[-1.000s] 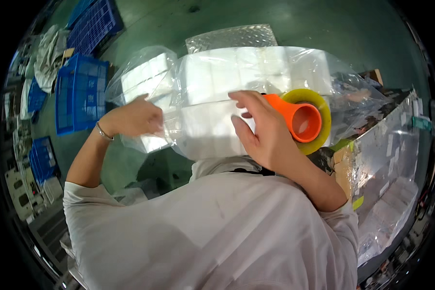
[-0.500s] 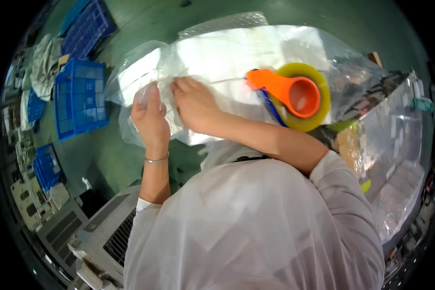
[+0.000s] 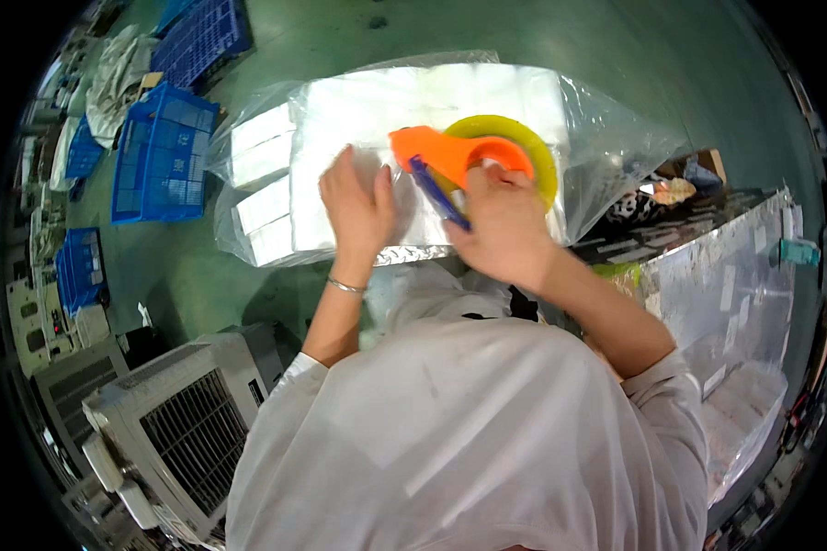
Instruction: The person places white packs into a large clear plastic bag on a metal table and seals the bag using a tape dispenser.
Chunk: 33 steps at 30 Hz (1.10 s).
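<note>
Two hands on one clear plastic bag of white blocks, head view. Left hand lies flat, fingers spread, pressing the bag's near face. Right hand grips the orange tape dispenser with its yellow-green tape roll, held against the bag just right of the left hand. Blue crates sit on the floor, well left of the left hand.

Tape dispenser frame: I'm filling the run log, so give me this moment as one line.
left hand: flat on clear plastic bag | right hand: grips orange tape dispenser on bag | yellow-green tape roll: mounted | blue crates: left floor
</note>
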Available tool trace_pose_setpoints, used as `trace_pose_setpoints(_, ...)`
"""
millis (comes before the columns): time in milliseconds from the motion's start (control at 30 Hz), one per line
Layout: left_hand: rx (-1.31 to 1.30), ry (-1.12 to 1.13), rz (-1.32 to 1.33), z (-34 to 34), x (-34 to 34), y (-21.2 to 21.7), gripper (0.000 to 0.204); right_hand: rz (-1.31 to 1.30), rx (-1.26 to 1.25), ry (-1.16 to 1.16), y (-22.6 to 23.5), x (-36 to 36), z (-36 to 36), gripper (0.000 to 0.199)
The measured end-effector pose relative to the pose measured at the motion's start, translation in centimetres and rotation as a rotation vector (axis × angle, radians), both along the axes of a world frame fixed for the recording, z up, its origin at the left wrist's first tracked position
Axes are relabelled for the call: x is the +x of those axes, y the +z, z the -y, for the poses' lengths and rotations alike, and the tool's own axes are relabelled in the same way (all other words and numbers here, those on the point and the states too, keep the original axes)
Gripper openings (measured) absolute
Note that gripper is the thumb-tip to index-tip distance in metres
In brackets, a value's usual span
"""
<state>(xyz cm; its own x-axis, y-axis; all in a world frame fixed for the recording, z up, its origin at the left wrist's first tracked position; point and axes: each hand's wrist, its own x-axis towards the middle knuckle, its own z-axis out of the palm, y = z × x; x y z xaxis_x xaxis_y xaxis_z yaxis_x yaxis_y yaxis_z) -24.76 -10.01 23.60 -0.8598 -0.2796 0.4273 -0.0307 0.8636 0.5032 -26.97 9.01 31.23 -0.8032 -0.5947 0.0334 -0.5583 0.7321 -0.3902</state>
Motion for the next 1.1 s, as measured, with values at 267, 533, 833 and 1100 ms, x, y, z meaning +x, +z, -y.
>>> trace_pose_setpoints(267,-0.230,0.006,0.058,-1.7,1.2,-0.5,0.042,0.815,-0.598,0.262,9.2,-9.0,5.8,0.044)
trace_pose_setpoints(533,0.904,-0.240,0.484,6.8,3.2,2.9,0.033,1.167,-0.293,0.553,3.2,-13.7,13.0,0.049)
trace_pose_setpoints(833,1.975,-0.049,-0.074,14.4,0.0,2.4,0.037,1.241,-0.147,0.554,3.9,-13.7,15.1,0.053)
trace_pose_setpoints(1100,2.054,-0.006,0.041,16.2,-0.8,2.1,0.027,1.308,-0.148,0.380,5.6,-13.5,16.6,0.042)
